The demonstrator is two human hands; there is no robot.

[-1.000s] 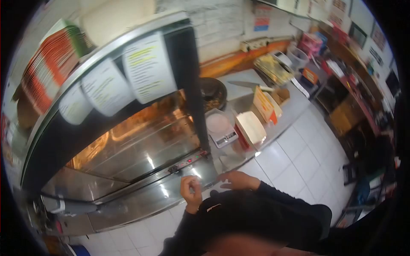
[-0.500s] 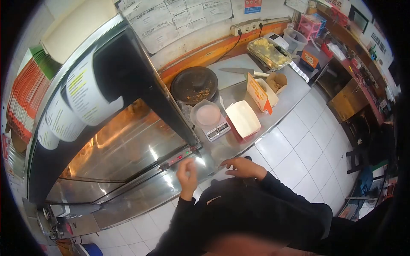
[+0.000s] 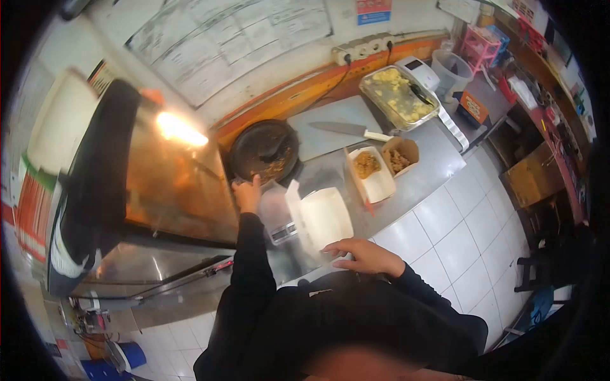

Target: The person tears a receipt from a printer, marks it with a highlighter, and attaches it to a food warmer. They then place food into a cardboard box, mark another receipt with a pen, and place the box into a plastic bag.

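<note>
My left hand reaches forward with its fingers apart, at the near rim of a dark stone mortar. A pestle and reddish-brown crumbs lie in the mortar. Just right of that hand is a kitchen scale with a pale round top. An open paper food box, cream inside, stands beside the scale. My right hand, fingers loosely stretched and holding nothing, hovers at the box's near edge. Farther back, a second paper box contains brown crumbly food, next to a brown paper cup of fried pieces.
A heated glass cabinet with a bright lamp stands close on the left. Behind the boxes, a knife lies across a white cutting board. A lidded tray of yellow food sits at the back right, near a clear plastic jug.
My left hand has moved forward from the cabinet's front ledge to the mortar's rim. The right hand stays near the front of the counter. The view has shifted, and the cabinet's lamp now shows.
</note>
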